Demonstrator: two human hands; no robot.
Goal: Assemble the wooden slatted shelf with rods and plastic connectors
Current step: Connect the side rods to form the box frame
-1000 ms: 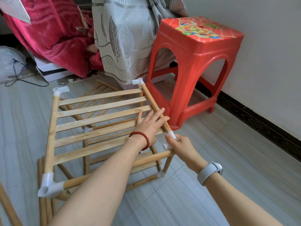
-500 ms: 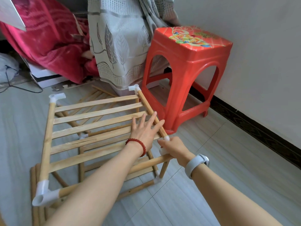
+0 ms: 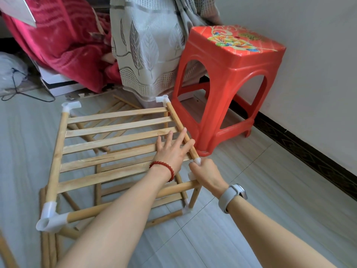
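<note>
The wooden slatted shelf [image 3: 116, 144] stands on the tiled floor, its top tier framed by round rods with white plastic connectors at the corners. My left hand [image 3: 172, 151] lies flat with spread fingers on the slats and the right side rod [image 3: 181, 130]. My right hand [image 3: 206, 174] grips the near right corner connector [image 3: 197, 161], mostly covering it. The near left connector [image 3: 50, 219] has an open socket facing me. A lower tier shows beneath the slats.
A red plastic stool [image 3: 228, 84] stands just right of the shelf, against a white wall with a dark skirting. A grey curtain [image 3: 146, 45] and a red blanket [image 3: 58, 39] hang behind. Loose rods [image 3: 48, 246] lie on the floor at the lower left.
Both hands have stayed on the near right corner; my right hand's grip has closed more fully over the connector. The view has shifted slightly.
</note>
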